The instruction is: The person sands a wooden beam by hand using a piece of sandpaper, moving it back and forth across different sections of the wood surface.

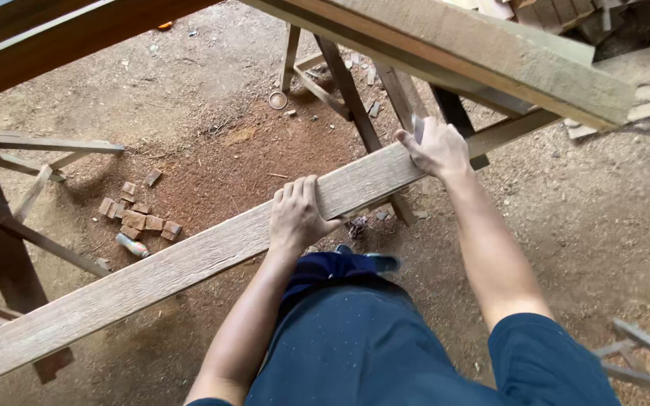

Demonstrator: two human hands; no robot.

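Head view: long rough plank (189,263) runs diag. across the frame, far end on a sawhorse (362,113), over the dirt floor (212,150). Left hand (295,216) lies flat on its top face, fingers curled over the far edge. Right hand (438,146) grips it further up; a small metal item shows in that hand, can't tell what. Prob. heavy, stiff, splintery; best held two-handed, hands apart.

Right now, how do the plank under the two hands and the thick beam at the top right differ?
The plank is thin and flat; the beam is much thicker. The plank has the left hand and the right hand on it; nobody touches the beam. The plank lies lower in view, and the beam crosses above it. Both are pale, rough, unpainted wood.
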